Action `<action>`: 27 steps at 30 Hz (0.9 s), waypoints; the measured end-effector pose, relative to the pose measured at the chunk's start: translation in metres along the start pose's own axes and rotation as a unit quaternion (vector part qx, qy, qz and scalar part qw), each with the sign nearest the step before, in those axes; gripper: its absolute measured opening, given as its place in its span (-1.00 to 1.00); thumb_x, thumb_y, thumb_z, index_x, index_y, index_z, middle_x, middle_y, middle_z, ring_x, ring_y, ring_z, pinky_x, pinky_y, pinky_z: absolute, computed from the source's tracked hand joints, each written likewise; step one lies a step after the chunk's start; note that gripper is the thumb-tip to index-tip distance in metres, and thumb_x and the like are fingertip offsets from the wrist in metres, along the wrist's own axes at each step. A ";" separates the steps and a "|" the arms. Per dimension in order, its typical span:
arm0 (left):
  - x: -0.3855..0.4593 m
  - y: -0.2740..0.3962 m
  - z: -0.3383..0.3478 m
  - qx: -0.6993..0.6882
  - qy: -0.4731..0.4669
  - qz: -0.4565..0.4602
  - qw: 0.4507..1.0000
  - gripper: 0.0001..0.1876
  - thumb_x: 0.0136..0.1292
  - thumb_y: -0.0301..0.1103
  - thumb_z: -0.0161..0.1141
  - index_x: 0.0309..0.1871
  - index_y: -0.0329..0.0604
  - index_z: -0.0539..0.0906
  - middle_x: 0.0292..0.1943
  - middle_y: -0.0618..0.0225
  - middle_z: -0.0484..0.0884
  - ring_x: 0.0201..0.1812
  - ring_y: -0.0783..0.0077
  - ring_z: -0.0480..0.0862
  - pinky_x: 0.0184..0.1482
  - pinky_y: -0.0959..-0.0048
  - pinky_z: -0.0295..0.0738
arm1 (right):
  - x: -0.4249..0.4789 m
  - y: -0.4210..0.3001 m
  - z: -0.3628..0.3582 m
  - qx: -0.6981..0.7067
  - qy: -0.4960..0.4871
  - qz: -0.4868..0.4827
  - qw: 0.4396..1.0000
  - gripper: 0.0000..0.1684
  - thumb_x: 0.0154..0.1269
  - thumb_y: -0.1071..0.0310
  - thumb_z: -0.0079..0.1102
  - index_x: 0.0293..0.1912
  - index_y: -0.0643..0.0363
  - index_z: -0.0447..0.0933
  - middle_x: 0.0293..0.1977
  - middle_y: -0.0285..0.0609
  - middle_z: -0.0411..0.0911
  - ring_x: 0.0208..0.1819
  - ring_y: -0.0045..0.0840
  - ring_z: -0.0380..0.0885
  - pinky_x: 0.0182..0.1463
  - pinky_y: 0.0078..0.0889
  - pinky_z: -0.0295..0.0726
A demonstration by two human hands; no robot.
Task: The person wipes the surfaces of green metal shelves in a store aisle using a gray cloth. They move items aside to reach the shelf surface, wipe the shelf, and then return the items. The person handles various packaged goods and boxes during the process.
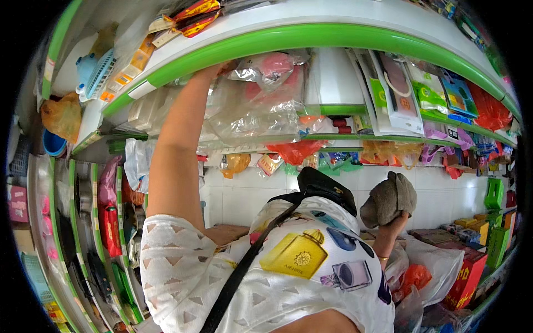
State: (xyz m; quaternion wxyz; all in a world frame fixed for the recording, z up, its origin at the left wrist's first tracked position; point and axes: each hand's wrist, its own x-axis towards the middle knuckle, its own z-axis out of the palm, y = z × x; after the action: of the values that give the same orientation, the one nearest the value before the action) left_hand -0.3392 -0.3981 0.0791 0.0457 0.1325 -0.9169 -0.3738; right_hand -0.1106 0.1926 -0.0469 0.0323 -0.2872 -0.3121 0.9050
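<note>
My left arm reaches up to a shelf, and my left hand [224, 67] is mostly hidden under the green shelf edge. Its visible part is at clear plastic packaging [258, 112], beside a pink item in clear wrap [275, 64]; whether the fingers grip anything cannot be seen. Lower down on the right, my right hand [395, 224] holds a folded grey-brown cloth [389, 200], apart from the shelves. A black bag [327, 187] hangs at my waist from a shoulder strap.
A green-edged shelf [312, 35] crosses in front of me. Packaged goods [402, 91] hang at right. More shelving [75, 233] stands at left, with a red bottle [111, 229]. A red box [464, 279] and plastic bags [433, 266] are at lower right, above the white tile floor [245, 200].
</note>
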 end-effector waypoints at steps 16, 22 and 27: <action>-0.096 0.103 0.030 -0.342 -0.204 -0.175 0.901 -0.68 0.25 -0.18 0.12 -0.12 -0.29 0.57 -0.26 0.36 0.63 -0.29 0.55 0.61 -0.19 0.60 0.50 | -0.017 0.003 -0.014 -0.008 0.034 -0.047 0.998 -0.47 0.29 0.08 -0.14 0.10 0.26 0.35 0.03 -0.05 0.43 0.05 -0.26 0.43 0.07 -0.18 0.46; -0.157 0.153 0.058 -0.204 -0.341 -0.055 0.916 -0.71 0.30 -0.20 0.05 -0.12 -0.25 0.58 -0.27 0.44 0.61 -0.28 0.67 0.54 -0.21 0.65 0.43 | -0.011 -0.027 0.003 0.009 0.061 -0.103 0.993 -0.51 0.29 0.15 -0.10 0.11 0.26 0.35 0.04 -0.07 0.43 0.04 -0.28 0.43 0.09 -0.23 0.42; -0.167 0.176 0.095 -0.072 -0.438 0.113 0.889 -0.78 0.34 -0.25 -0.01 -0.32 -0.21 0.51 -0.47 0.65 0.43 -0.43 0.81 0.35 -0.39 0.71 0.29 | -0.026 -0.057 0.065 0.008 -0.090 -0.189 0.978 -0.45 0.28 0.14 -0.02 0.16 0.27 0.27 0.07 -0.08 0.40 0.03 -0.29 0.43 0.12 -0.23 0.40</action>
State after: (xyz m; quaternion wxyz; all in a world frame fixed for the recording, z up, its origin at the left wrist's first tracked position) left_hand -0.2328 -0.1671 0.1367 -0.3089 -0.1526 -0.8234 -0.4509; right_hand -0.1308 0.1966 0.0414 0.1765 -0.1398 -0.3555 0.9072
